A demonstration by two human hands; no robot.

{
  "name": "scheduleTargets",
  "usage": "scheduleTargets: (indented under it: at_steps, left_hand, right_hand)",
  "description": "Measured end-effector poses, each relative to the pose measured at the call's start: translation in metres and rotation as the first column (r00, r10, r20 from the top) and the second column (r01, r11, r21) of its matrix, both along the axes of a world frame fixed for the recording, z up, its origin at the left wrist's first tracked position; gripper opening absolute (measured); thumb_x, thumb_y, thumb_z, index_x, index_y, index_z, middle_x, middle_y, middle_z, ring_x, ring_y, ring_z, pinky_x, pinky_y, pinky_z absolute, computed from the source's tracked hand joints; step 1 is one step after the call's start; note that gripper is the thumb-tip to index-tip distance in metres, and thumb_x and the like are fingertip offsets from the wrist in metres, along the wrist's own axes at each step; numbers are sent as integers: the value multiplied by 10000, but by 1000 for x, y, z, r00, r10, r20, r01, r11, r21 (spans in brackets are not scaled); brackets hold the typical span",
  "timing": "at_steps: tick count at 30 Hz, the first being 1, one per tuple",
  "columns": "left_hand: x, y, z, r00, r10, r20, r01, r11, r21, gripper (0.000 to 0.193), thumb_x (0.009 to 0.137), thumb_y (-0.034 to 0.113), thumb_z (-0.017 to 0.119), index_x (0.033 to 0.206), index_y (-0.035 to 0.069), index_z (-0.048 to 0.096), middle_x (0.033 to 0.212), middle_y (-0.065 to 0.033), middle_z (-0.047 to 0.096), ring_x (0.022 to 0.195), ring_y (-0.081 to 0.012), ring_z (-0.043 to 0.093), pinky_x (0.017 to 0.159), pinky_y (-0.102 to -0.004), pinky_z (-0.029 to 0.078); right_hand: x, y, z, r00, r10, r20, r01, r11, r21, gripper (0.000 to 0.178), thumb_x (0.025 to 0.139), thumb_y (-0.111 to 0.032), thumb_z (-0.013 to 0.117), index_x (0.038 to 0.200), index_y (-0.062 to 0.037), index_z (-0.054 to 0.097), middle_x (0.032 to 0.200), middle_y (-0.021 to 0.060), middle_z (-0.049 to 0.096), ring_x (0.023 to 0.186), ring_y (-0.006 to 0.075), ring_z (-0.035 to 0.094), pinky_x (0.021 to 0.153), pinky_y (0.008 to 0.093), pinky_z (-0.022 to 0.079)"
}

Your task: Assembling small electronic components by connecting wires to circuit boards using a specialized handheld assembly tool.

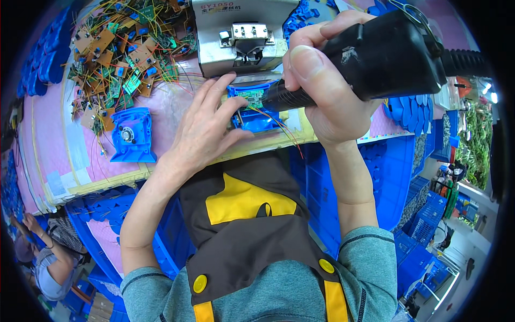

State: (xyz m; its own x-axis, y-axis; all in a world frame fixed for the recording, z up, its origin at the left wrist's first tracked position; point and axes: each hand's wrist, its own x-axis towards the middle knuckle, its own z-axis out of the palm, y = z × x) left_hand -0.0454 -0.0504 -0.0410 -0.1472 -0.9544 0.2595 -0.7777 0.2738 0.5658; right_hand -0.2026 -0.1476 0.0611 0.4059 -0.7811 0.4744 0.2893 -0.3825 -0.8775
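Observation:
My right hand [327, 80] is wrapped round a thick black electric screwdriver [389, 56], held slanting down to the left. Its narrower nose reaches a blue plastic housing [263, 122] lying on the bench, and the bit itself is hidden. Inside the housing sits a small green circuit board [251, 99] with red and yellow wires trailing toward the bench edge. My left hand [206, 118] steadies the housing from its left side, fingers bent around it and the index fingertip at the board. Left of this hand lies another blue housing [131, 135] with a round metal part in it.
Behind the work stands a grey screw-feeding machine [244, 40]. Circuit boards with tangled wires [134, 51] are heaped at the back left. Blue plastic parts [48, 53] pile up at the far left, with more [410, 114] at the right. Blue crates [354, 188] stand below the bench edge.

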Motion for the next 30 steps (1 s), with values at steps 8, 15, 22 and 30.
scheduleTargets:
  at_steps: [8, 15, 22, 30]
  left_hand:
    - [-1, 2, -2, 1000, 2, -15, -2, 999, -40, 474, 725, 229, 795, 1115, 60, 588, 1386, -203, 424, 1261, -423, 412, 1039, -474, 393]
    - [1, 3, -3, 1000, -4, -21, 3, 999, -52, 483, 728, 235, 795, 1124, 51, 590, 1374, -203, 440, 1257, -403, 425, 1032, -458, 397]
    - [-1, 0, -5, 999, 3, -44, -6, 997, -74, 478, 722, 223, 799, 1114, 46, 590, 1369, -197, 451, 1249, -392, 436, 1028, -452, 400]
    - [0, 2, -5, 998, 23, -62, -28, 996, -81, 485, 710, 218, 804, 1113, 51, 592, 1358, -193, 463, 1239, -386, 447, 1024, -447, 407]
  right_hand:
    - [2, 2, -11, 998, -23, 55, 31, 989, -144, 309, 802, 17, 622, 1070, -18, 472, 725, 132, 592, 557, 147, 549, 544, 272, 479]
    - [31, -11, 43, 931, -287, 226, 293, 956, 7, 219, 773, -81, 729, 906, -15, 568, 713, 54, 605, 576, 117, 569, 555, 245, 444]
    - [66, -31, 39, 936, -250, 247, 281, 954, -100, 182, 780, -97, 757, 828, -35, 593, 666, -6, 595, 553, 83, 559, 518, 222, 432]
    - [51, -24, 24, 892, 300, 338, -130, 887, -443, 185, 777, -58, 755, 881, -11, 609, 712, 14, 625, 597, 96, 586, 562, 229, 461]
